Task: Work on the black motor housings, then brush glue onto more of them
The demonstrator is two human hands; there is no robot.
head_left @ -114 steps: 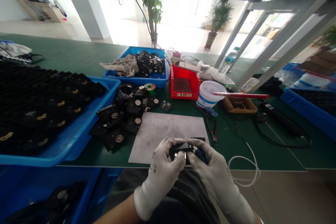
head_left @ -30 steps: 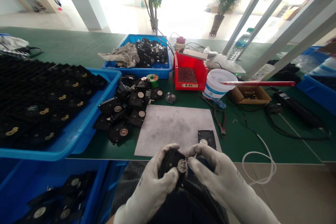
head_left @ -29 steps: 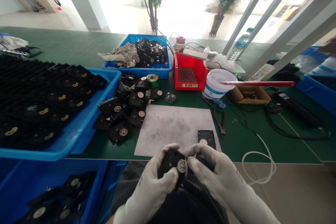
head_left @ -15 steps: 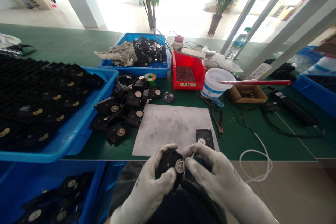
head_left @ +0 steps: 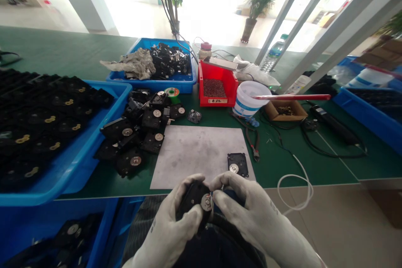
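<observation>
At the near edge of the pale sheet (head_left: pixel 197 146), a black part (head_left: pixel 190 197) with a silver disc (head_left: pixel 206 202) is gripped by the gloved left hand (head_left: pixel 171 228). The gloved right hand (head_left: pixel 248 211) is curled beside the disc; whether anything is pinched cannot be told. On the sheet's right side, a second black part (head_left: pixel 240 162) is laid.

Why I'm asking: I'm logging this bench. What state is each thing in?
Left hand, closed on a black part
Right hand, curled around something dark blue, mostly hidden
Second part, on sheet
Sheet, flat, smudged
Rag, crumpled
Red bin, open, partly filled
Bucket, upright, open
Bottle, capped
Pliers, lying flat
Cardboard box, open
White cord, loosely looped
</observation>
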